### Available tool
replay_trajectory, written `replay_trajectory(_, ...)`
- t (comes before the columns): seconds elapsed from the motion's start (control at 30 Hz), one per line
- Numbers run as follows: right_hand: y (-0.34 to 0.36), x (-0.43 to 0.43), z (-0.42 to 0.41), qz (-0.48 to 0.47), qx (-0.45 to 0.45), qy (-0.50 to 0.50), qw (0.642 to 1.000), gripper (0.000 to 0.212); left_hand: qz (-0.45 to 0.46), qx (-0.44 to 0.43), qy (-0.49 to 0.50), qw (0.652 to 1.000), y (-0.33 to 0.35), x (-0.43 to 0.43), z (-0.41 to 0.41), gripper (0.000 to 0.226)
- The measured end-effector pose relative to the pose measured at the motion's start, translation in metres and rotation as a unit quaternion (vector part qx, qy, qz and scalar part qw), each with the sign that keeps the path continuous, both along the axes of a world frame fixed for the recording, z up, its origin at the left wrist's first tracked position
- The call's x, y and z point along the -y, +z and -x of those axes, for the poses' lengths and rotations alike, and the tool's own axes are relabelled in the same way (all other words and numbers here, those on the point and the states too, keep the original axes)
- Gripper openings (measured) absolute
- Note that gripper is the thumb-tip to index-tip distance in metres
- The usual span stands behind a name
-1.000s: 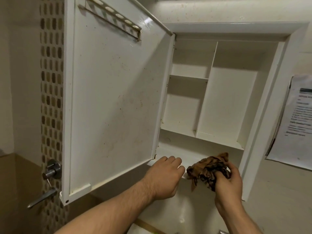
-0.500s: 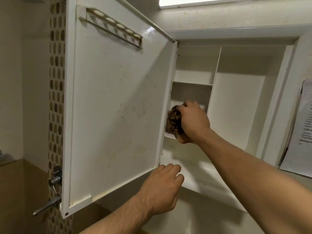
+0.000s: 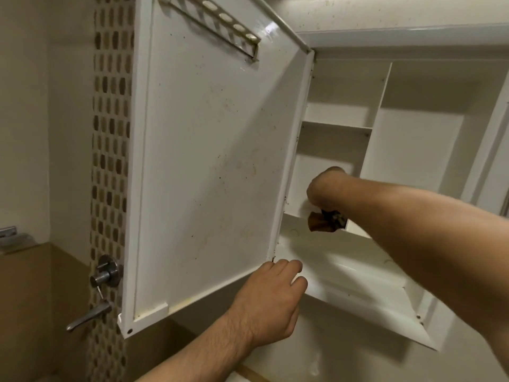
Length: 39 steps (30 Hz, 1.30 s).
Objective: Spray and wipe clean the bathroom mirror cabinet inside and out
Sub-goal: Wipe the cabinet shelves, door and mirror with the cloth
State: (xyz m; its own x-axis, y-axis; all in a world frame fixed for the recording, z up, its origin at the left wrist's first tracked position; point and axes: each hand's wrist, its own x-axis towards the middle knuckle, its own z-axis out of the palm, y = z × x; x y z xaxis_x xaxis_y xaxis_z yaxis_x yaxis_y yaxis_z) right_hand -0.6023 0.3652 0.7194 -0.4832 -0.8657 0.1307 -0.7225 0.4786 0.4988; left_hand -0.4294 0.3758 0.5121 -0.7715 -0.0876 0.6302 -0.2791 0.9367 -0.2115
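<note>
While the right hand (image 3: 327,188) clenches the cloth (image 3: 321,222) at the front edge of the left shelf (image 3: 296,215) inside the cabinet (image 3: 413,150), the left hand (image 3: 271,297) curls at the bottom hinge corner of the door (image 3: 214,161), grip unclear. Soft and light, the cloth probably handles best wadded.

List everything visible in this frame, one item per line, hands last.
Cabinet door: one, white with brown specks, swung open to the left.
Slotted rack: one, white, top of the door's inner face.
Cabinet: one, white, divided into shelved compartments.
Cloth: one, brown patterned, bunched at the left middle shelf's front edge.
Mosaic tile strip: one, brown and beige, left of the door.
Valve knob: one, metal, lower left.
Lever handle: one, metal, below the knob.
Left hand: at the door's lower hinge-side corner, grip unclear.
Right hand: in the left compartment, gripping the cloth.
</note>
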Motion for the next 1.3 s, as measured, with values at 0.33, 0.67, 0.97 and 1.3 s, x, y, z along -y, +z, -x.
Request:
replay_trajectory(0.33,-0.037,-0.019,0.005,-0.078,-0.072,0.033,0.994,0.023,-0.002,-0.024,-0.043,0.999,-0.005,-0.014,0.027,0.020)
replay_trajectory(0.67,-0.137,-0.108,0.016,0.183,-0.100,0.294,0.933,0.068,-0.063,-0.066,-0.023,0.996,0.001,-0.009,0.022,0.020)
replay_trajectory(0.97,-0.139,-0.169,0.072,0.584,0.022,0.210,0.783,0.030,-0.062,-0.060,-0.046,0.995,-0.004,-0.013,0.029,0.017)
replay_trajectory(1.3,-0.020,-0.093,0.056,0.103,0.057,-0.163,0.980,0.015,-0.065,-0.051,-0.056,0.995,-0.013,-0.014,0.024,0.022)
